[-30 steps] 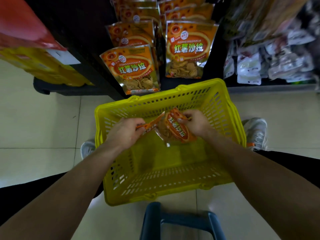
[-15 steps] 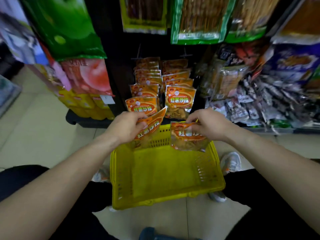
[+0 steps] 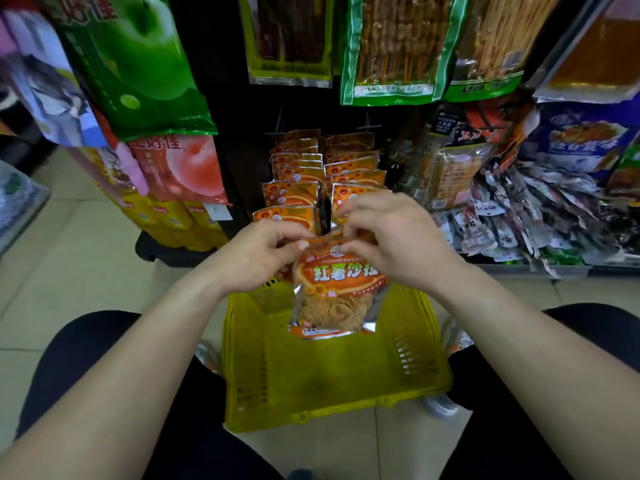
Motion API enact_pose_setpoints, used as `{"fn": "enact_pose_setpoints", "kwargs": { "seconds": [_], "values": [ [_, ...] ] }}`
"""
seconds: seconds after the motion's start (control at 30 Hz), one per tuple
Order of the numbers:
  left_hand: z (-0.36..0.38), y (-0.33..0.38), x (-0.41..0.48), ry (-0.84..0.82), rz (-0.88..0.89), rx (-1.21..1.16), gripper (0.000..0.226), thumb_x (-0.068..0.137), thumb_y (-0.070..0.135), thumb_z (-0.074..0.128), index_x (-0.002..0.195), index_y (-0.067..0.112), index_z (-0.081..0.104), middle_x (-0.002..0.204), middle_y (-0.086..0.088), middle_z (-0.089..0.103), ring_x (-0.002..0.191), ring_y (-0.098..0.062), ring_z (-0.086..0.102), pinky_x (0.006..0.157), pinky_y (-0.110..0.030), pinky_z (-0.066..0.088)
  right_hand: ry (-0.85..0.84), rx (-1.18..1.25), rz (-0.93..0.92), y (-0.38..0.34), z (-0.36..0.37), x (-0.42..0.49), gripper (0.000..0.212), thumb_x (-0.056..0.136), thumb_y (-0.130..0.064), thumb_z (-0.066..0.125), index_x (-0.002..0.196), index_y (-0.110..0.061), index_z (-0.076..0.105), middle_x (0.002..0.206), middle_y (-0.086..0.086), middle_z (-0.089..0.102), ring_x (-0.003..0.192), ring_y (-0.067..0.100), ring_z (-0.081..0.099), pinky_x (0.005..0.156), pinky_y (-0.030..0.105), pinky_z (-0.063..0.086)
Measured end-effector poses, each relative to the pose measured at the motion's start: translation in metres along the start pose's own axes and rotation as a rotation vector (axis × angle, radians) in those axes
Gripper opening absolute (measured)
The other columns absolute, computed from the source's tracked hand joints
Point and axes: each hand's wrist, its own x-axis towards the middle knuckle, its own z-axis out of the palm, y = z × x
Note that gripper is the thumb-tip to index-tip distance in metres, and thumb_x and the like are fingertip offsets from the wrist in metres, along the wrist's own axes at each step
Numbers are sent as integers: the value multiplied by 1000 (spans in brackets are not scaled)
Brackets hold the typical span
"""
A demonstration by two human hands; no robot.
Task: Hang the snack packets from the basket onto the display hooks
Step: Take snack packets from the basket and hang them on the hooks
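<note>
Snack packet [image 3: 334, 289] hangs upright above your yellow basket [image 3: 332, 382]; your left hand [image 3: 258, 258] and right hand [image 3: 388, 237] pinch its top edge, hooked packets [image 3: 294, 199] at twelve o'clock.

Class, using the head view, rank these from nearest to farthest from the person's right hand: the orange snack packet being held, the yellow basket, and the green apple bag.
1. Orange snack packet: in the grip of the right hand, just below it.
2. Yellow basket: lower down, on the floor between the knees.
3. Green apple bag: far up on the left of the display.
</note>
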Motion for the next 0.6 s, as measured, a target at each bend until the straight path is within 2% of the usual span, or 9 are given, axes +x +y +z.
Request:
{"fn": "enact_pose_setpoints", "kwargs": {
  "seconds": [0.07, 0.1, 0.23, 0.33, 0.4, 0.5, 0.6],
  "values": [
    [2, -3, 5, -19, -18, -12, 18, 101, 23, 57, 100, 32, 73, 94, 0, 74, 90, -27, 70, 81, -53, 56, -64, 16, 33, 3, 8, 1, 22, 83, -40, 75, 82, -22, 63, 89, -8, 67, 87, 23, 63, 81, 40, 44],
    [2, -5, 8, -27, -25, -10, 18, 101, 24, 57, 100, 32, 73, 96, 3, 75, 93, -24, 70, 85, -53, 55, -73, 18, 55, 5, 12, 2, 22, 82, -41, 75, 82, -22, 64, 85, -9, 67, 83, 22, 63, 79, 38, 43],
    [4, -10, 21, -17, -69, -93, 20, 102, 27, 53, 100, 26, 73, 98, 4, 75, 98, -19, 69, 93, -49, 52, -46, 54, 154, 15, 18, 12, 22, 79, -46, 77, 83, -27, 66, 85, -11, 68, 83, 21, 64, 66, 31, 36],
    [5, -8, 29, 5, -38, -129, 24, 97, 44, 53, 84, 32, 69, 85, 10, 69, 84, -10, 64, 83, -38, 51, -52, 102, 234, 23, 25, 18, 26, 76, -51, 78, 82, -30, 64, 79, -12, 67, 81, 18, 62, 65, 33, 43],
    [7, -8, 33, 11, -28, -118, 26, 85, 57, 61, 89, 34, 71, 89, 10, 71, 84, -6, 67, 78, -34, 55, -42, 127, 280, 28, 30, 19, 29, 73, -53, 80, 79, -32, 60, 72, -13, 63, 77, 17, 61, 63, 33, 43],
    [9, -9, 38, 13, -21, -58, 43, 74, 67, 72, 100, 32, 73, 96, 8, 73, 87, -8, 71, 78, -40, 59, -6, 156, 322, 33, 36, 22, 39, 69, -57, 78, 76, -33, 48, 68, -11, 60, 76, 20, 60, 60, 35, 45],
    [10, -11, 42, 25, -35, -32, 38, 77, 65, 69, 99, 34, 72, 96, 15, 72, 91, 0, 68, 78, -27, 55, 0, 170, 340, 37, 41, 25, 45, 65, -63, 69, 80, -33, 40, 65, -9, 57, 68, 18, 58, 55, 36, 44]
  ]
}}
